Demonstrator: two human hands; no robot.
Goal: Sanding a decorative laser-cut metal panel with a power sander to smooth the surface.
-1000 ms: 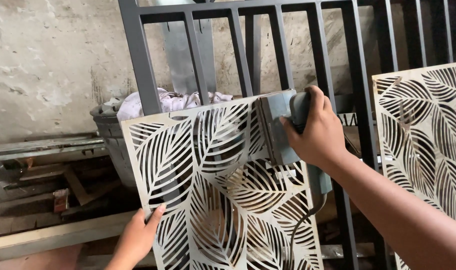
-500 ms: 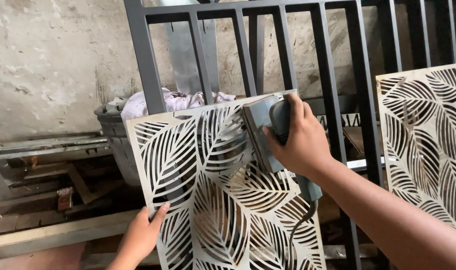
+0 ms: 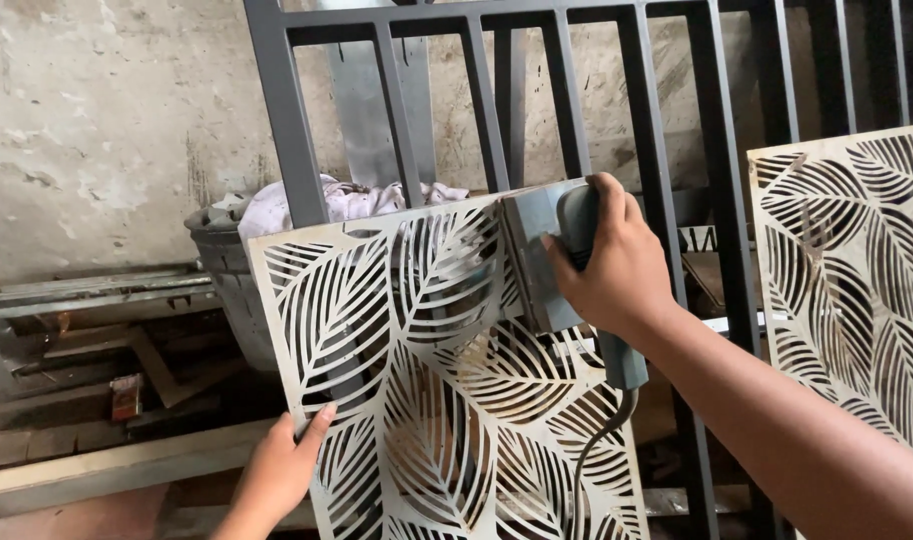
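Fingers of the right hand wrap tight round the sander, gripping its rounded top, and its flat grey base lies against the panel near that sheet's upper right edge. The sander's handle reaches down below the wrist, and a dark cord hangs from it across the panel's face. The left hand grips the panel's left edge low down, its fingers curled over the rim and closed on it.

The panel stands tilted, leaning back against a dark grey gate of upright bars, which shows through the cut-outs. It is a pale, thin sheet cut through with a pattern of large veined leaves, and its surface looks dull and a little scuffed.

Behind the gate a dark bucket holds a heap of white rags. A second leaf-cut panel stands at the right, apart from the first. Further back is a rough plaster wall, with planks and scrap lying low on the left.
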